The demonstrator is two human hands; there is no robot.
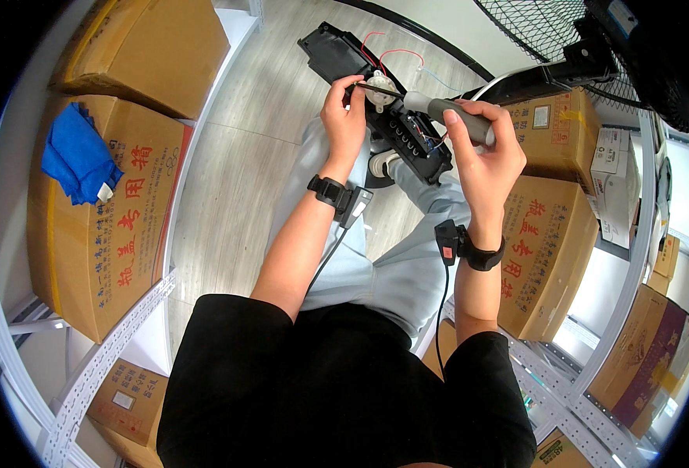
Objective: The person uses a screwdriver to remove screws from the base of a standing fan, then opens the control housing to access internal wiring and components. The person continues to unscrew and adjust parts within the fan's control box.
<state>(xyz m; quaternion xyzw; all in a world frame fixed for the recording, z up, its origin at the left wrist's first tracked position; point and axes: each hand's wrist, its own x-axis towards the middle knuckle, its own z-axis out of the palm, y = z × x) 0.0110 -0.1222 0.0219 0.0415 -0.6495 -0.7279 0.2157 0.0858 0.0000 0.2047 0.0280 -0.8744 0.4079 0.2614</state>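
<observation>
1. Black plastic makes up the long, narrow housing slanting across the space beyond the person's knees; what supports it cannot be told.
2. On it sits a round, whitish plastic part, with a thin red wire looping above it and a row of round openings below.
3. The right hand is wrapped around the thick grey handle of a screwdriver, whose dark shaft passes leftward over the whitish part.
4. The left hand has its fingers curled in at the screwdriver's tip, just beside the whitish part; I cannot tell whether they pinch the tip or something small.
5. Each wrist wears a black strap with a small cabled box attached.
6. Pale blue trousers cover the legs, over a grey wood-look floor.
7. To the left, a crumpled bright-blue cloth lies on a brown cardboard box.
8. At upper right stands a black fan with a wire grille, near more cardboard boxes.
</observation>
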